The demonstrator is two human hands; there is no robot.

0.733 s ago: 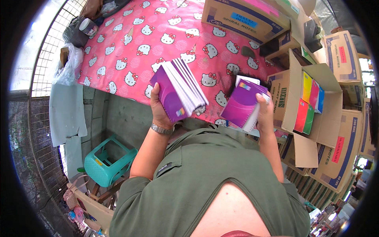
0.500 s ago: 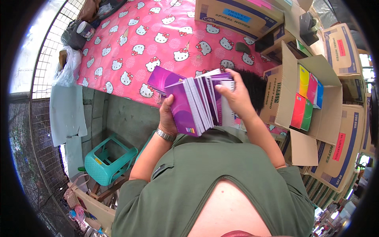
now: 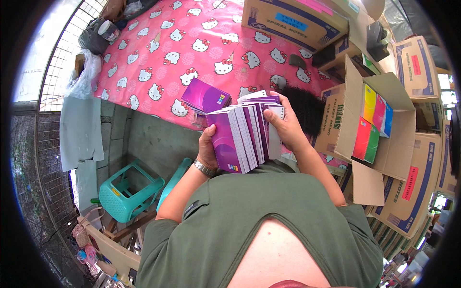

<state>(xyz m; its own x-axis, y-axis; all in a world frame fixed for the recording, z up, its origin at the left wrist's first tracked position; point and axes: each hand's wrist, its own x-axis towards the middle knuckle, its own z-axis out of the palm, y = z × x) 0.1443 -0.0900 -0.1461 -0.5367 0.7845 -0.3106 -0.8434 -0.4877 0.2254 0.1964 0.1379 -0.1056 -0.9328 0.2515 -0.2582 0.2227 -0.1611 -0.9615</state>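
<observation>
A fanned stack of small purple notebooks (image 3: 230, 142) is held between my two hands, above my lap at the table's near edge. My left hand (image 3: 207, 151), with a metal watch on its wrist, grips the left side, thumb on the front purple cover. My right hand (image 3: 286, 124) is closed on the right end, where the notebooks spread apart and white page edges show. Just beyond them on the table lies another pile of purple notebooks (image 3: 205, 96). Fingers beneath the stack are hidden.
A pink patterned cloth covers the table (image 3: 168, 57). An open carton (image 3: 331, 113) of colourful notebooks stands at the right, next to a dark furry thing (image 3: 301, 110). More cartons (image 3: 295, 24) are stacked behind. A teal plastic stool (image 3: 129, 192) is at lower left.
The stack has come slightly lower and nearer my body, and its fan has narrowed a little. The pile behind it now shows more. Both hands keep their hold.
</observation>
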